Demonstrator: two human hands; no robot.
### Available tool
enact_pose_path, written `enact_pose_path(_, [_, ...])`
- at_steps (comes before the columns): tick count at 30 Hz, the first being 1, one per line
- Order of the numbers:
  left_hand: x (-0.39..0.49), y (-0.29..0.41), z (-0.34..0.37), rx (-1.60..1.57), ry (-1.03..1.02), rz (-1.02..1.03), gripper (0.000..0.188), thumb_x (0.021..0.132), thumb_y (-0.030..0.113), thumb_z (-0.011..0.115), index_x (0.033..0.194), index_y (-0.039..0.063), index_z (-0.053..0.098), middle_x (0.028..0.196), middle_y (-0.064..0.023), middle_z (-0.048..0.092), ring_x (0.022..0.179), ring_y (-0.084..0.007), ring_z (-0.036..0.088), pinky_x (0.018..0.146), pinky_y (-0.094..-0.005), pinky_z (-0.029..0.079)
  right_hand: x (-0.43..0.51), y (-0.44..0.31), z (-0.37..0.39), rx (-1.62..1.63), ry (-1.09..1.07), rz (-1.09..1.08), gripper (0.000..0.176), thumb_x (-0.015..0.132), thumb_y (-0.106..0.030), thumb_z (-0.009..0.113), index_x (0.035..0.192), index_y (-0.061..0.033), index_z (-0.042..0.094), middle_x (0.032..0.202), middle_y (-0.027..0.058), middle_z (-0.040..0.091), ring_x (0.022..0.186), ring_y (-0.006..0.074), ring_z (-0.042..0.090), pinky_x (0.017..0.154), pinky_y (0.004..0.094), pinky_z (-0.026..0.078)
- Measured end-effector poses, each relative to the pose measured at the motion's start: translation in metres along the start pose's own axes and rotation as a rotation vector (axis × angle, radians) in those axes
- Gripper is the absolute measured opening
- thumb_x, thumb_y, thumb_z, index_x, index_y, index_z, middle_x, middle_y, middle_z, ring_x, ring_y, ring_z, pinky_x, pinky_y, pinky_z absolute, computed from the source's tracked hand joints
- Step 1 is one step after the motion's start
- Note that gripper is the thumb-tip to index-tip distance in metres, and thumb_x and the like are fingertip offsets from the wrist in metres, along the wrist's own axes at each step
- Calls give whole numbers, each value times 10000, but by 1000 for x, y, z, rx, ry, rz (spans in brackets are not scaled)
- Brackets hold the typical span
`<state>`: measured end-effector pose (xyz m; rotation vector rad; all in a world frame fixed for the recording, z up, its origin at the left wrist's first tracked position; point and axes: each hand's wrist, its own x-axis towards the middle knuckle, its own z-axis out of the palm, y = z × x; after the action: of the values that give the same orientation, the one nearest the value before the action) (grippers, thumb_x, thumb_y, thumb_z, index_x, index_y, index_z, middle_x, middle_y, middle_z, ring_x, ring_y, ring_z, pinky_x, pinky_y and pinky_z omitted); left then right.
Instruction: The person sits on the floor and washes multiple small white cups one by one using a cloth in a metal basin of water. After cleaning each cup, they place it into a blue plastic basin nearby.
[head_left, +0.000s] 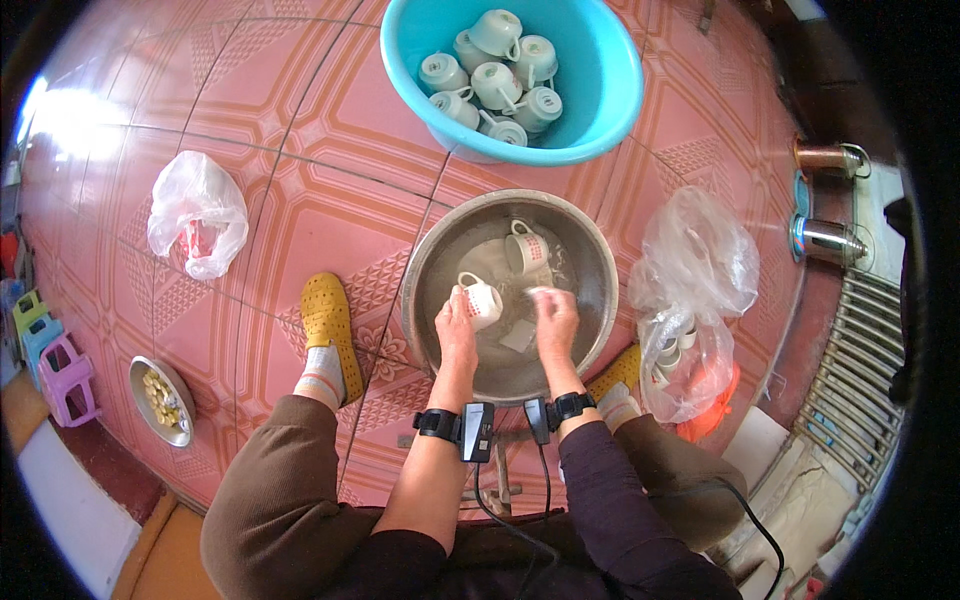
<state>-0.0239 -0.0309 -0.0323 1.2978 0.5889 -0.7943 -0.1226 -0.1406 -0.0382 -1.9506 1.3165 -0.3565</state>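
My left hand (457, 330) grips a white cup (484, 306) with red marks, tilted over a round metal basin (417, 337) of cloudy water. The cup's handle points up and away from me. My right hand (557, 322) is over the basin's right half, apart from the cup. Its fingers are closed around a small whitish thing (538, 291), too blurred to name. Another red-marked white cup (528, 253) lies on its side toward the back of the basin. A pale, flat, squarish piece (518, 335) shows in the water between my hands.
Beyond the basin, a turquoise plastic tub (592, 152) holds several upturned white cups (496, 85). On the right lies a clear plastic bag (694, 255) with cups inside. A plastic bag (198, 214) and a metal bowl (140, 397) sit leftward on the pink tiles (330, 217).
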Motion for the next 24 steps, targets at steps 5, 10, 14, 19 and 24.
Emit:
enact_pose_path(5, [8, -9, -13, 288, -125, 58, 288, 908, 231, 604, 1049, -20, 618, 930, -48, 648, 806, -106, 587, 720, -258, 469, 1, 19, 16, -184, -26, 273, 212, 917, -202, 561, 1006, -29, 645, 984, 116, 597, 894, 225, 582, 773, 315, 469])
enact_pose_path(10, [-1, -4, -14, 568, -323, 184, 261, 803, 82, 660, 1033, -35, 623, 878, -53, 662, 824, -98, 580, 745, -276, 481, -26, -39, 1, 312, -252, -54, 243, 894, -130, 572, 1088, 2, 636, 1111, 108, 637, 1020, 206, 600, 888, 309, 469])
enact_pose_path(14, [-10, 7, -3, 715, -465, 324, 236, 799, 92, 617, 1004, -25, 620, 763, -128, 630, 750, -97, 555, 688, -305, 478, -15, -79, -3, 35, -336, -399, 258, 844, -48, 553, 1087, -14, 633, 1179, 151, 595, 1122, 305, 549, 975, 388, 433])
enact_pose_path(19, [-7, 13, 4, 193, -457, 161, 208, 834, 17, 554, 1028, -20, 617, 927, -37, 658, 791, -81, 568, 705, -265, 473, -11, -86, -3, 108, -216, -464, 231, 855, -64, 563, 1068, -40, 652, 1210, 131, 587, 1190, 298, 513, 992, 386, 429])
enact_pose_path(24, [-5, 10, 1, -535, -434, -376, 340, 899, 219, 541, 1157, -2, 552, 1105, -94, 618, 1031, -201, 583, 918, -335, 456, -44, -80, 0, 12, -129, -410, 213, 886, -79, 563, 1080, -52, 644, 1246, 137, 564, 1194, 297, 514, 991, 386, 431])
